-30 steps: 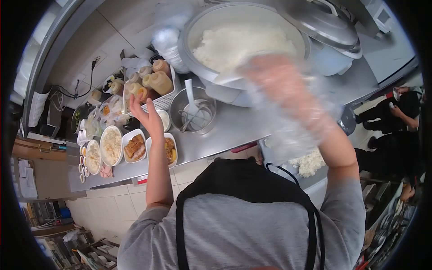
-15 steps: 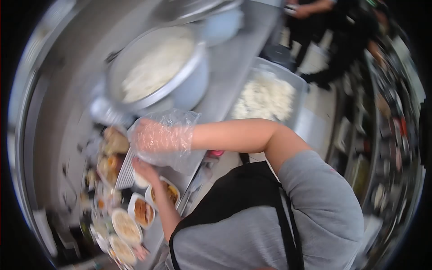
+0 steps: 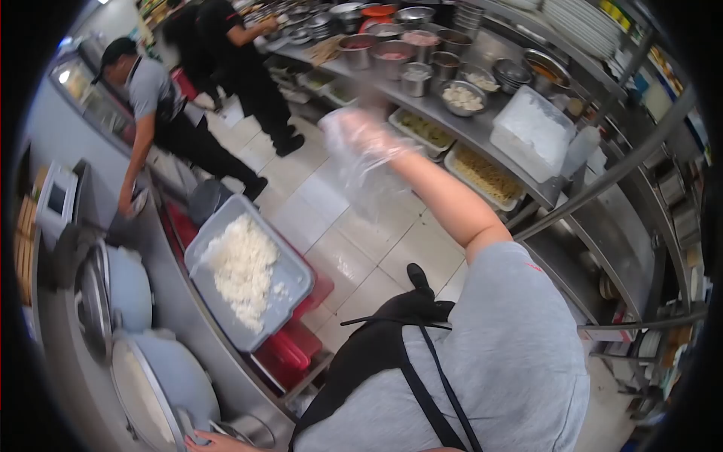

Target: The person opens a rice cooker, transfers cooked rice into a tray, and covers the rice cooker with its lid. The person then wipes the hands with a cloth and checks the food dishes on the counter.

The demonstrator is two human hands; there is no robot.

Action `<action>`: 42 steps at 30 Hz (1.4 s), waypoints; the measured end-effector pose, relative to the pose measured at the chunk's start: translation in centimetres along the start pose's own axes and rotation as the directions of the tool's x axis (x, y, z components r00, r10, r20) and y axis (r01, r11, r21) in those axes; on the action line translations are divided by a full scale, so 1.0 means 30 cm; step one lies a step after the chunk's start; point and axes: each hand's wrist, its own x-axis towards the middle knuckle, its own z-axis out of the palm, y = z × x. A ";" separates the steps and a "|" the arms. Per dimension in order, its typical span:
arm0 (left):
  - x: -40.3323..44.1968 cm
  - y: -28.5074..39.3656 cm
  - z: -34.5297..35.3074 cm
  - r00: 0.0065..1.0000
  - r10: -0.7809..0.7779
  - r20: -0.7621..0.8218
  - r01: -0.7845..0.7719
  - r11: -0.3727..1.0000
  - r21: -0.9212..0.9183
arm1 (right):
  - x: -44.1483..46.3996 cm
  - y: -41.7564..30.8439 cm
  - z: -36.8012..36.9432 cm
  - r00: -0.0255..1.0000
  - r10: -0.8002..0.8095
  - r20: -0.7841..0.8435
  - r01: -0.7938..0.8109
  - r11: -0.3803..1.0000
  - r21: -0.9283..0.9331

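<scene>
My right hand, inside a loose clear plastic glove, is stretched out over the aisle toward the shelf counter. Motion blurs its fingers, so whether it holds anything is unclear. My bare left hand shows only partly at the bottom edge, its fingers extended beside the rim of a large rice pot. A grey tub of white rice stands between my two arms, touched by neither.
Metal bowls and a pale plastic bin crowd the right counter; trays of food sit below. A lidded pot stands at left. A person leans at the left counter; others stand behind. Red crates support the tub.
My view has swung from the counter with food containers to the aisle and opposite shelves. My gloved right hand has moved away from the counter; my left is now by the pot.
</scene>
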 end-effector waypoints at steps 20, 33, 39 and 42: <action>-0.135 1.581 0.471 0.858 0.334 0.391 -0.247 0.934 -0.257 | -0.333 1.689 -1.545 0.276 0.765 -0.582 -0.957 0.164 -0.239; -0.174 1.710 0.451 0.849 0.273 0.452 -0.200 0.959 -0.202 | -0.402 2.441 -1.598 0.627 0.493 -0.603 -0.612 -0.168 -0.773; -0.202 1.712 0.451 0.840 0.264 0.474 -0.167 0.957 -0.238 | -0.319 2.223 -1.573 0.819 0.208 -0.535 -0.572 0.219 -0.790; -0.203 1.707 0.440 0.842 0.253 0.477 -0.153 0.959 -0.239 | -0.214 1.864 -1.482 0.964 -0.195 -0.181 -0.045 0.548 -0.835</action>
